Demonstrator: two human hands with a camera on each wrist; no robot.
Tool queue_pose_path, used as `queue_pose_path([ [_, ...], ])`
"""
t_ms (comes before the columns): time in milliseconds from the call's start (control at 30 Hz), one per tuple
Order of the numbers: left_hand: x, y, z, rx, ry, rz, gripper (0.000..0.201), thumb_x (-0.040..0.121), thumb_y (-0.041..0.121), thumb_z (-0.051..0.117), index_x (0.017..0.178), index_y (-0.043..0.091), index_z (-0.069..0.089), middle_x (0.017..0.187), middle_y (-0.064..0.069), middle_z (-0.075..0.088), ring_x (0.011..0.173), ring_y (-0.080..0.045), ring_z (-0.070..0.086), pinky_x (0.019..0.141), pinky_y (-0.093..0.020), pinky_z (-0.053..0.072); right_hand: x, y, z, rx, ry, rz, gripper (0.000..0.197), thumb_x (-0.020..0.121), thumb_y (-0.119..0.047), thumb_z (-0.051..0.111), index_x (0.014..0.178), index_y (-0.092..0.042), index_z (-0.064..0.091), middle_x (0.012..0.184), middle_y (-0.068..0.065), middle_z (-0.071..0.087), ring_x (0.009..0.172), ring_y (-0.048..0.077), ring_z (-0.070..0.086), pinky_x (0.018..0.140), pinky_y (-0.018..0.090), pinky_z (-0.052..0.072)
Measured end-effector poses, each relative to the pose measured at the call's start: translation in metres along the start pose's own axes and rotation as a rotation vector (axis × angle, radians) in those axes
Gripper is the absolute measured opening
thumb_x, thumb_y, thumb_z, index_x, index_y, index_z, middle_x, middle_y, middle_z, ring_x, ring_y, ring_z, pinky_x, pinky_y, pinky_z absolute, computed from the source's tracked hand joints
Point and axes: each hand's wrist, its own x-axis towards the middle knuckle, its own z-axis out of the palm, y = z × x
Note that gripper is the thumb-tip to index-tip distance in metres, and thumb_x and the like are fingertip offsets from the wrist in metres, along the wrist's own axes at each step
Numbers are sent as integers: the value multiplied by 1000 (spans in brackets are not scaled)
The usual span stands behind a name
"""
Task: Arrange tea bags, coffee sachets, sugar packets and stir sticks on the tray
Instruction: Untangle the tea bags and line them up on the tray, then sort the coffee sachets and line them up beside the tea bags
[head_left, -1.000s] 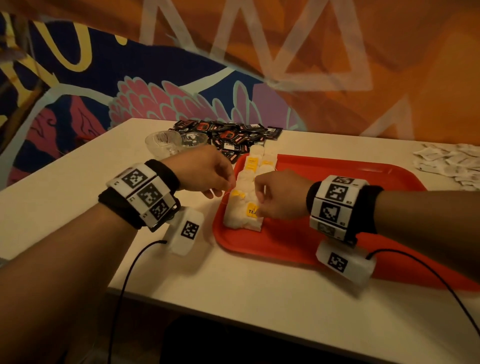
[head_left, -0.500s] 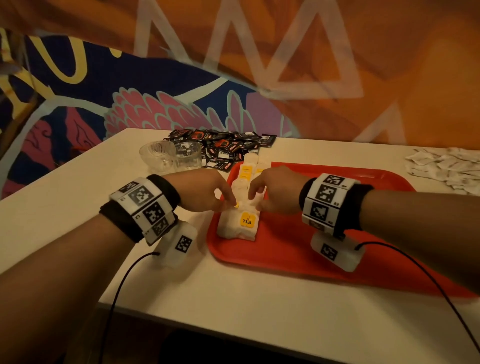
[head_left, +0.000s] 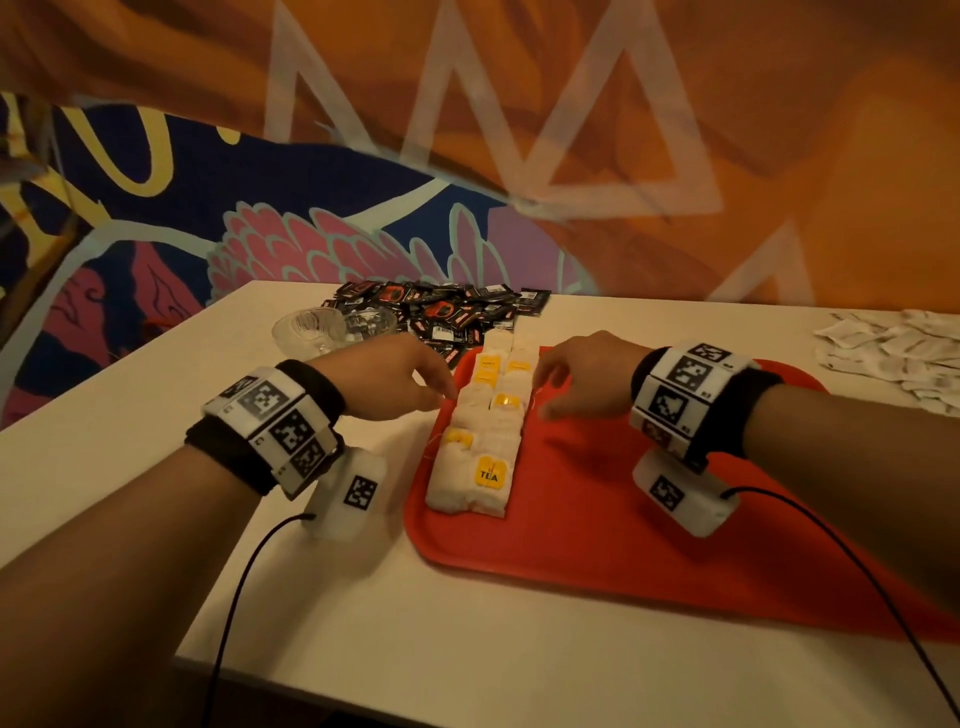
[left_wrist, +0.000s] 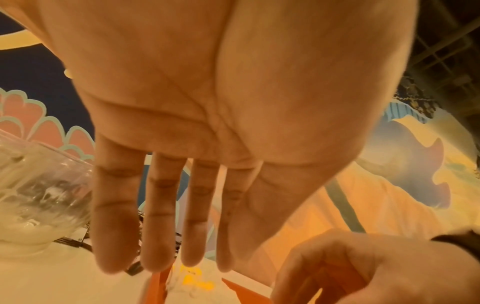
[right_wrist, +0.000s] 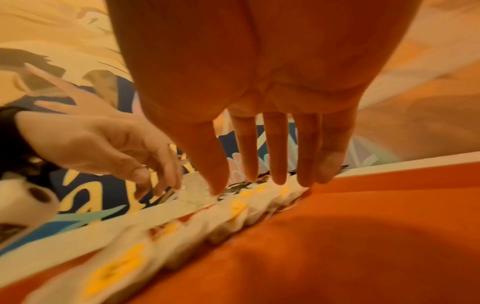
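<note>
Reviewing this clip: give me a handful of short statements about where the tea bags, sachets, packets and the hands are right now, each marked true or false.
1. The tea bags lie in rows along the left side of the red tray. True.
2. The dark coffee sachets are already on the tray. False: they lie piled on the table beyond it.
3. The left hand and right hand flank the tea bags, fingers extended. True.
4. The white packets sit at the table's far right, off the tray. True.
5. The right hand grips a glass. False: it holds nothing; the clear glass bowls stand beyond the left hand.
</note>
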Motion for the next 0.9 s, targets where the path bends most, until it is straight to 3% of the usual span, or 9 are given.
queue_pose_path([
  [100, 13, 0, -6, -48, -26, -47, 19, 98, 24, 60, 114, 28, 69, 117, 8, 65, 95, -14, 66, 81, -34, 60, 3, 17, 1, -110, -105, 102, 68, 76, -51, 77, 135, -31, 52, 138, -1, 52, 122, 22, 52, 100, 38, 48],
  [200, 31, 0, -11, 64, -18, -119, 27, 98, 26, 59, 124, 26, 63, 123, 6, 60, 105, -14, 59, 90, -31, 51, 1, 31, 6, -196, -203, 125, 76, 75, -56, 76, 141, -32, 46, 145, -1, 46, 129, 23, 47, 103, 37, 44],
  [267, 44, -5, -11, 204, 88, -163, 30, 96, 29, 61, 125, 23, 62, 127, 1, 55, 109, -16, 52, 91, -30, 43, 0, 40, 8, -197, -211, 119, 76, 75, -58, 75, 141, -33, 46, 146, -1, 45, 129, 23, 46, 103, 38, 44],
  [367, 54, -25, -14, 238, 350, -292, 32, 92, 31, 64, 122, 21, 59, 131, -7, 48, 119, -28, 45, 101, -41, 43, -2, 50, 9, -180, -209, 122, 76, 72, -60, 76, 139, -37, 47, 145, -1, 45, 127, 22, 48, 102, 38, 46],
  [433, 53, -40, -21, 210, 409, -393, 37, 94, 35, 61, 127, 20, 55, 133, -10, 46, 122, -33, 43, 104, -47, 41, -3, 56, 9, -187, -216, 120, 77, 71, -61, 76, 138, -37, 47, 144, -2, 46, 126, 20, 48, 101, 37, 46],
  [500, 48, -58, -30, 201, 356, -506, 42, 96, 35, 55, 136, 21, 50, 136, -13, 45, 125, -36, 43, 105, -48, 40, -3, 62, 9, -195, -224, 122, 77, 71, -63, 75, 138, -38, 47, 143, -2, 46, 125, 20, 48, 101, 36, 46],
  [600, 37, -84, -37, 214, 235, -572, 48, 96, 23, 52, 143, 28, 44, 138, -14, 45, 125, -36, 45, 105, -48, 40, -3, 68, 10, -189, -230, 127, 78, 69, -65, 75, 137, -41, 45, 142, -3, 45, 124, 20, 49, 100, 38, 47],
  [733, 27, -101, -33, 261, 143, -521, 48, 99, 18, 50, 141, 39, 42, 134, -11, 49, 119, -32, 51, 101, -45, 44, 0, 68, 10, -169, -223, 113, 77, 65, -66, 76, 133, -42, 48, 139, -5, 47, 121, 17, 50, 99, 36, 49],
  [900, 29, -102, -30, 183, 75, -414, 57, 93, -2, 44, 143, 26, 47, 157, -2, 32, 140, -25, 35, 110, -30, 30, 3, 67, 9, -158, -217, 116, 72, 67, -64, 77, 130, -42, 50, 138, -7, 47, 120, 15, 50, 98, 33, 49],
])
